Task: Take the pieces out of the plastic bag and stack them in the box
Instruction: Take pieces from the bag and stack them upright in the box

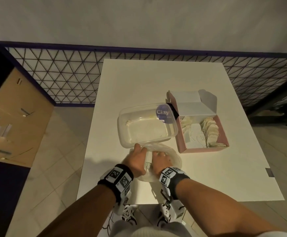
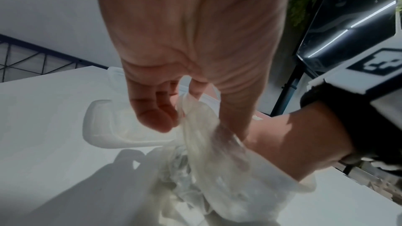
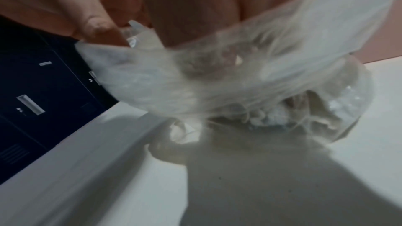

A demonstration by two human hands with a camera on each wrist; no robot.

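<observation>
A clear plastic bag [image 1: 173,156] lies on the white table [image 1: 207,177] near its front edge. My left hand [image 1: 139,156] pinches the bag's rim [image 2: 185,107] between thumb and fingers and holds it up. My right hand [image 1: 159,157] is reached inside the bag [image 3: 239,83]; its fingers [image 3: 217,56] show only as a blur through the plastic, so their grip is unclear. Pale pieces [image 3: 272,118] sit at the bag's bottom. An open pink box [image 1: 223,129] at the right holds a row of pale pieces [image 1: 211,132] along its right side.
A clear plastic container [image 1: 122,132] stands just beyond my hands, touching the bag, with a lid labelled "Clay" [image 1: 162,112] leaning at its far right. A dark mesh railing [image 1: 62,74] runs behind the table. A brown cabinet [image 1: 11,117] stands to the left.
</observation>
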